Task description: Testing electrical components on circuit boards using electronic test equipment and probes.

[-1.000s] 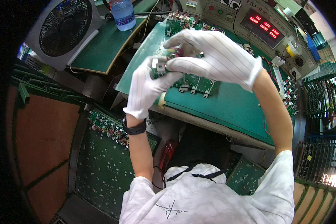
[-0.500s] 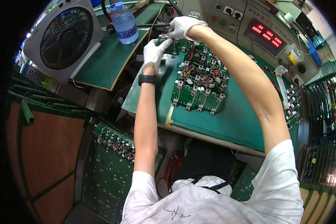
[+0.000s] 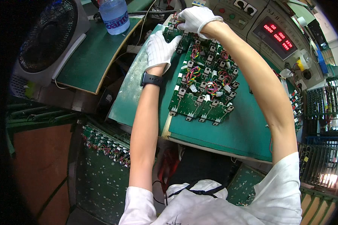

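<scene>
Both my hands wear white striped gloves and are at the far left end of a group of green circuit boards. My left hand (image 3: 161,51) has its thumb and fingers spread around the near corner of a small circuit board (image 3: 172,34), gripping its edges. At that board's far end, my right hand (image 3: 199,19) reaches over with its fingers pinched. What sits between those fingertips is hidden; some coloured wire shows beside them. Next to my hands, several boards with coloured wire bundles and metal-tabbed parts (image 3: 204,84) lie side by side on the green tabletop (image 3: 191,131).
A grey test panel (image 3: 248,22) with knobs and a red digital display stands behind the boards. At left are a fan (image 3: 49,35) and a water bottle (image 3: 114,17) on a side table (image 3: 90,63). Below left, more boards (image 3: 105,146) line a green tray (image 3: 97,183).
The view has shifted, so the bench appears lower and nearer. Both hands stay at the same small circuit board, with the left thumb and fingers still around its near end.
</scene>
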Action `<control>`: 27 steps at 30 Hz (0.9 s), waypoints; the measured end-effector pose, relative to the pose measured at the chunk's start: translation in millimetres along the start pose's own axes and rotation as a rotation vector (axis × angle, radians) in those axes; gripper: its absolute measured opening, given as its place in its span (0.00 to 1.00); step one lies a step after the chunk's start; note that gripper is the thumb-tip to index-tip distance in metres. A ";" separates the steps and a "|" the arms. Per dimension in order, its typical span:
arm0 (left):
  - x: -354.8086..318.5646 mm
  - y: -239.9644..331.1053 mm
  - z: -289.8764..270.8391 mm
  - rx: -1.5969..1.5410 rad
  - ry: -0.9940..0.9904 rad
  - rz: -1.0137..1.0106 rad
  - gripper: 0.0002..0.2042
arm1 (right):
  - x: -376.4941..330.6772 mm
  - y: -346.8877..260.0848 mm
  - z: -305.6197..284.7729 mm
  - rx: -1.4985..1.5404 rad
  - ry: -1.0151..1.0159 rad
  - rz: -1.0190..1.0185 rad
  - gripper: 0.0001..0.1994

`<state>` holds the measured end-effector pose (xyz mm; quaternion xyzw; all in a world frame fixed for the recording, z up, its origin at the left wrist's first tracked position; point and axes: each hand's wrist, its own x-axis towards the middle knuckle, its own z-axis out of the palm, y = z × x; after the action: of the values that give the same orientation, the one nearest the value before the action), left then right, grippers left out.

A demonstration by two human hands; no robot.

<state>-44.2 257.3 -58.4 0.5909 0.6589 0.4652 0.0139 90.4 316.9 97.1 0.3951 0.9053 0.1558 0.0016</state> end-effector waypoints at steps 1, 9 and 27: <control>-0.9 4.2 -2.6 0.074 0.035 -0.003 0.39 | 1.6 2.6 -2.8 0.020 -0.017 -0.010 0.20; 0.4 10.7 -11.0 -0.386 -0.141 -0.047 0.42 | 16.6 16.6 -0.5 0.070 -0.160 -0.026 0.25; 4.9 15.5 -5.8 -0.380 -0.248 -0.047 0.33 | 28.8 91.2 63.9 0.355 -0.121 0.025 0.36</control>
<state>-37.1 255.7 -42.7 0.6147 0.5665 0.5043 0.2167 143.9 413.8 65.6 0.4092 0.9118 -0.0305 -0.0156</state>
